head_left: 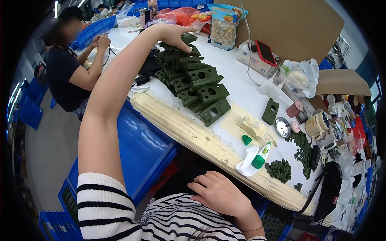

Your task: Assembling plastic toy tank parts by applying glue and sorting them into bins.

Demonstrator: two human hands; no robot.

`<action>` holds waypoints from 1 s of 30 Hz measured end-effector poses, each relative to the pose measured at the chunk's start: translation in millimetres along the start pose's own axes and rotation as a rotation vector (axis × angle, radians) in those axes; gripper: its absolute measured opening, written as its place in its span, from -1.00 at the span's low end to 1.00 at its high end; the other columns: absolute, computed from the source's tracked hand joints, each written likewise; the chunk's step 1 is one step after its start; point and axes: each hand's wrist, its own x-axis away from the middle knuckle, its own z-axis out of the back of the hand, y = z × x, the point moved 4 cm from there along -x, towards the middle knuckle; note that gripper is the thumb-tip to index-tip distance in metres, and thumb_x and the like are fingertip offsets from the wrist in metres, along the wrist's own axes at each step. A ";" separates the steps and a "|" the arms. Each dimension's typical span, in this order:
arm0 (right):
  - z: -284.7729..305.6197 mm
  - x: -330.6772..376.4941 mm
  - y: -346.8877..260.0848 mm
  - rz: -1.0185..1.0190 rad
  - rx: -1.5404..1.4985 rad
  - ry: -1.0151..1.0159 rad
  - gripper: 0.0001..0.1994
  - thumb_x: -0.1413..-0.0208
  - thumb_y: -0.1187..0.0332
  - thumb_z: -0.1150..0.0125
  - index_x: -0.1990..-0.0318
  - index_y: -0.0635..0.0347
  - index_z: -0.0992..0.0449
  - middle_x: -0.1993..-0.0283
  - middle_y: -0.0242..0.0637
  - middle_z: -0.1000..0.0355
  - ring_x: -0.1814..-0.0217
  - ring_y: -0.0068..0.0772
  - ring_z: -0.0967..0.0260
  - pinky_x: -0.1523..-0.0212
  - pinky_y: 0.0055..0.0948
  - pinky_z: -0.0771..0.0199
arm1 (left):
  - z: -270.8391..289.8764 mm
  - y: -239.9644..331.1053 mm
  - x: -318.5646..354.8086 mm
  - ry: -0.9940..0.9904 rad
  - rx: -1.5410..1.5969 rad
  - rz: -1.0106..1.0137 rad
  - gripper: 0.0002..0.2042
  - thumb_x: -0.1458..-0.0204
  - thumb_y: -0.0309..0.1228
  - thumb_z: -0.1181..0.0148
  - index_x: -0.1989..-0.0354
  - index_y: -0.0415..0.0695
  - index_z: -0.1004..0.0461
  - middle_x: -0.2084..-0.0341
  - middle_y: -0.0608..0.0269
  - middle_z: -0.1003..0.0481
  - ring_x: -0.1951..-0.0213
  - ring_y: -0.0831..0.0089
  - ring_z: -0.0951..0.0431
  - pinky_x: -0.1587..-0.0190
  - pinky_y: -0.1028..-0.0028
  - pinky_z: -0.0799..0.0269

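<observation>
My left hand (175, 35) reaches far out over a heap of dark green plastic plates with round holes (193, 82) on the white table (237, 90); its fingertips touch the top plates of the heap. Whether it grips one I cannot tell. My right hand (219, 193) rests palm down on my lap below the table's worn front edge (189, 132), fingers spread and holding nothing. One single green plate (270, 111) lies apart to the right. Small green discs (279, 169) sit in piles near the front edge.
A green-capped glue bottle (260, 156) lies on a white cloth (246, 162). A round tin (282, 127), mugs (317, 125), a snack bag (223, 28), a phone on a box (263, 53) and cardboard stand beyond. Blue crates (140, 148) sit below. Another person (66, 72) works at the left.
</observation>
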 end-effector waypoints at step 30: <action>178.7 57.9 97.6 -0.147 0.164 1.065 -0.61 0.01 0.34 -0.35 0.08 0.39 -0.43 0.28 -0.21 -0.50 0.30 -0.40 -0.48 0.24 -0.51 -0.46 | -15.3 256.1 63.3 0.578 0.641 -0.937 0.06 0.24 -0.46 -0.37 -0.41 0.01 0.28 0.16 0.05 -0.54 0.25 0.01 -0.56 0.25 0.21 -0.48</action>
